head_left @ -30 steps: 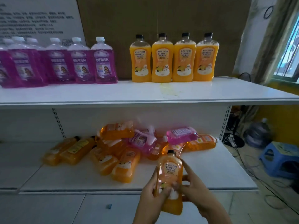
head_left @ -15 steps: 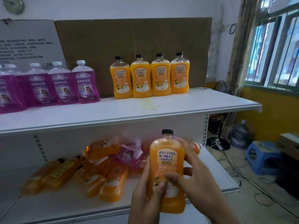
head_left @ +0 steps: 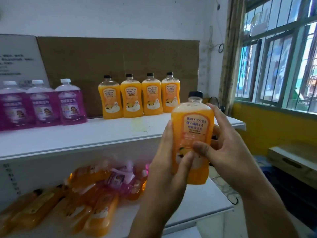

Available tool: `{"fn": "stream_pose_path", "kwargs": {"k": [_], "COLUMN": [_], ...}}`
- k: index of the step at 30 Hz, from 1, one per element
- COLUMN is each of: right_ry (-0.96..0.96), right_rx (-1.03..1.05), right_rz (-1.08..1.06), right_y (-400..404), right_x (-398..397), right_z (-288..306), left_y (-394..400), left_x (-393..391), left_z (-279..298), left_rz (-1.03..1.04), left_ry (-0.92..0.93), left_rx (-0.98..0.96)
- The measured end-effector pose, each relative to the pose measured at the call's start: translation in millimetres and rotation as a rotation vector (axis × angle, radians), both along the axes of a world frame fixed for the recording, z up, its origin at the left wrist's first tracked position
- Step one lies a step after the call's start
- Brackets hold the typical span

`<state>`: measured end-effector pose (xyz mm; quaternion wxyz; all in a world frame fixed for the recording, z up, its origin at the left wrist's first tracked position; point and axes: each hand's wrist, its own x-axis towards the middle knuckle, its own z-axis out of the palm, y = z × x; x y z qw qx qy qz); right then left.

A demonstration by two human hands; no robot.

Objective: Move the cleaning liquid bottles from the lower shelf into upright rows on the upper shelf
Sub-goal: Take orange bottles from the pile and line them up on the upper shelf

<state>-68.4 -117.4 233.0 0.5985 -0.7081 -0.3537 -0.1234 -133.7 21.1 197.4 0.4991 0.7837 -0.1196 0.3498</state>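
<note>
Fingers (head_left: pixel 192 154) of both hands around upright orange bottle (head_left: pixel 193 127), before four shelved orange bottles (head_left: pixel 139 96).

Held clear plastic bottle of orange liquid (head_left: pixel 193 134): black cap, orange label with purple lettering. Four upright orange-liquid bottles (head_left: pixel 139 96) on white upper shelf (head_left: pixel 85 136): black caps, orange-and-white labels. Purple-liquid bottles (head_left: pixel 42 103): white caps, purple labels. Brown cardboard sheet (head_left: pixel 120 57) behind. Yellow lower wall (head_left: pixel 267 127), green window frame (head_left: pixel 267 69).
</note>
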Motion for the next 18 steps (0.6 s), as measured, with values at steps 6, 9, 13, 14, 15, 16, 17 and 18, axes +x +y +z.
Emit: {"fn": "stream_pose_path", "kwargs": {"k": [6, 9, 13, 14, 15, 16, 17, 18], "right_ry": [-0.169, -0.197, -0.177, -0.184, -0.185, -0.178, -0.162, -0.139], "right_rx": [-0.030, -0.118, -0.228, -0.243, -0.255, -0.257, -0.253, -0.251], "right_rz": [-0.095, -0.129, -0.166, -0.178, -0.190, -0.202, -0.213, -0.225], "right_y": [8.6, 18.0, 31.8, 33.6, 34.9, 35.8, 36.3, 36.9], "right_x": [37.8, 69.9, 105.5, 114.3, 124.4, 135.5, 147.7, 160.7], "right_z": [52.8, 64.7, 71.0, 71.0, 70.3, 69.7, 69.1, 68.6], "left_y": [22.9, 36.5, 47.2, 50.1, 52.9, 55.6, 57.2, 57.5], "left_x": [48.3, 76.1, 105.1, 111.6, 117.4, 122.8, 126.7, 128.4], "left_z": [60.9, 74.5, 81.2, 79.9, 77.6, 74.7, 71.1, 67.0], "left_rz": [-0.056, -0.037, 0.076, 0.126, 0.173, 0.216, 0.259, 0.305], "left_ry": [0.070, 0.078, 0.147, 0.153, 0.170, 0.203, 0.262, 0.335], "left_rx": [0.179, 0.246, 0.340, 0.395, 0.457, 0.520, 0.575, 0.617]}}
